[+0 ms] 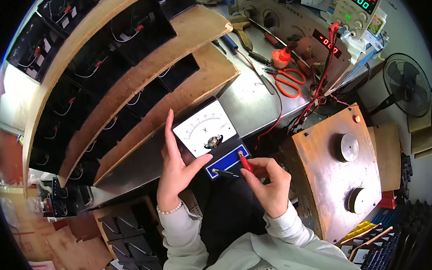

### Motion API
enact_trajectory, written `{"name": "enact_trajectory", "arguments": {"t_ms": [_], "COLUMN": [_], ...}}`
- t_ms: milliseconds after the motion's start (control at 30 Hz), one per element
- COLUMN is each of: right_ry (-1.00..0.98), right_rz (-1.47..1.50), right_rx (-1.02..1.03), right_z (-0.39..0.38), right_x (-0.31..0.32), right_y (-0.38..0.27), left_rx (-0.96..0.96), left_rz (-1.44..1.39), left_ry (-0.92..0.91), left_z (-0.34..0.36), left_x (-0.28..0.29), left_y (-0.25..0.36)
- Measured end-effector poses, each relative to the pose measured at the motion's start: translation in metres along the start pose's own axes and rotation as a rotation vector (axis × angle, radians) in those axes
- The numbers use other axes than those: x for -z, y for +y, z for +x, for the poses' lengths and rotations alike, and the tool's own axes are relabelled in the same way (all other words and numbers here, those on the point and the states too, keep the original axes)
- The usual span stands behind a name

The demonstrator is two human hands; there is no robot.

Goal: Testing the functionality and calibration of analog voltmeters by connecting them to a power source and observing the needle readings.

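An analog panel meter (203,121) with a white dial, black body and blue terminal panel is held at the bench's front edge. My left hand (176,165), with a bead bracelet, grips it along its left side, thumb below the dial. My right hand (268,183) pinches a red clip lead (244,162) at the right terminal. A black clip lead (227,173) sits on the left terminal, reaching toward my right hand.
Wooden shelves (192,25) with black meter housings curve along the left. Pliers (289,91), probes, wires and a power supply (352,8) are on the steel bench (258,99). A metal box with knobs (323,173) stands right, a fan (404,83) behind it.
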State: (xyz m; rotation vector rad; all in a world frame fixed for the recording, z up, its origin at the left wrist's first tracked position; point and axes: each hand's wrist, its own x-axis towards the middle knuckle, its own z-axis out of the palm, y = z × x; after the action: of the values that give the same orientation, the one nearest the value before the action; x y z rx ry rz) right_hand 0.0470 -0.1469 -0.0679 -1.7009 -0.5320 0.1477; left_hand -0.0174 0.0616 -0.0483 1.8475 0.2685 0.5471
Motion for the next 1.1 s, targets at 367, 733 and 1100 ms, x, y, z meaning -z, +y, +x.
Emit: {"name": "enact_trajectory", "arguments": {"t_ms": [367,733,1100], "right_ry": [0.035,0.011,0.058], "right_rz": [-0.039,-0.037,0.049], "right_rx": [-0.012,-0.055,0.138], "right_z": [-0.008,-0.009,0.0], "right_x": [0.002,0.003,0.017], "right_y": [0.001,-0.008,0.001], "left_rx": [-0.078,-0.083,-0.107], "left_rz": [0.077,0.245,0.306], "left_ry": [-0.034,-0.004,0.093], "left_z": [0.004,-0.002,-0.012], "left_x": [0.003,0.004,-0.008], "left_y": [-0.005,-0.007,-0.017]}}
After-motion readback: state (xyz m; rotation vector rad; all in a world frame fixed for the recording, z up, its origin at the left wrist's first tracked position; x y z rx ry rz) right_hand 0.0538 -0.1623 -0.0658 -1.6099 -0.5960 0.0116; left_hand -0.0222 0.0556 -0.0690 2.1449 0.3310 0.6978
